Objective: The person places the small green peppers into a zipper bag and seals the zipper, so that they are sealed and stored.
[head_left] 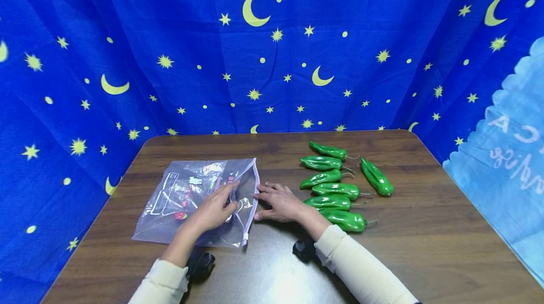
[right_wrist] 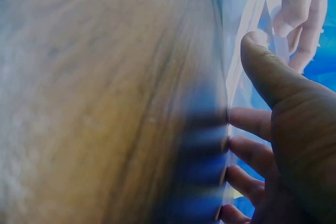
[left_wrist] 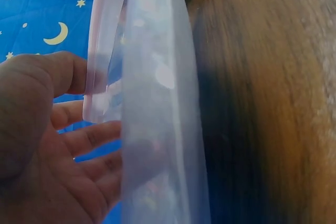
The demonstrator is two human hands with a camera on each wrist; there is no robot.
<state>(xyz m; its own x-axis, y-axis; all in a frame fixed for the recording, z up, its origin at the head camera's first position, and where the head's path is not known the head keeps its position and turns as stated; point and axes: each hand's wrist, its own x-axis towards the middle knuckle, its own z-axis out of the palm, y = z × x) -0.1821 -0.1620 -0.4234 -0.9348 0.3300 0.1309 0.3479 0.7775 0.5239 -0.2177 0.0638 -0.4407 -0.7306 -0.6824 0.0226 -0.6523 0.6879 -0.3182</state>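
Note:
A translucent zip bag (head_left: 170,200) with a lilac zip edge lies flat on the table, printed with a white frame and pink strawberries. Its mouth faces right and gapes, the top layer folded back from the lower one. At that top layer's edge, my left hand (head_left: 214,209) pinches the film; in the left wrist view the thumb (left_wrist: 71,72) shows at the zip strip (left_wrist: 97,40). My right hand (head_left: 280,204) rests palm down at the lower zip edge, fingers spread and fairly straight, fingertips right at the rim.
Several green peppers lie in a column right of my right hand, the front pepper (head_left: 346,220) close to the forearm. One more pepper (head_left: 377,176) lies apart on the right. A blue star-and-moon curtain (head_left: 272,58) surrounds the wooden table (head_left: 425,228).

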